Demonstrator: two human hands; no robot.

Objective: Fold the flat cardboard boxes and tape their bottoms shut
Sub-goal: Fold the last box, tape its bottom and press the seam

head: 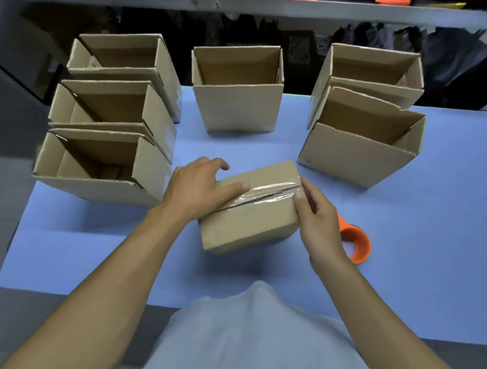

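Nearest the front edge of the blue table (81, 254), a person's pale grey shirt (258, 346) fills the bottom of the view, with both bare forearms reaching forward over the surface. Toward the middle of the table a small cardboard box (248, 226) stands upside down, its bottom flaps closed and facing up, with a strip of clear tape (266, 192) running along the seam between them. The left hand (197, 186) lies flat and open on the left part of that bottom, fingers spread, the thumb pressing onto the tape. The right hand (317, 215) rests at the right end of the box with its fingers loosely curled, thumb tip on the tape end; it seems to press rather than grip, though the far fingers are hidden. Just behind the right wrist, touching the surface, lies an orange tape dispenser (354, 243), partly covered by the hand.

Along the left edge three open boxes (101, 168) stand in a row, tops up, close against one another. Near the far edge one open box (236, 103) stands alone in the middle. At the far right two more open boxes (359, 148) stand one behind the other. Beyond the table a grey shelf (295, 7) carries blurred orange and purple things.
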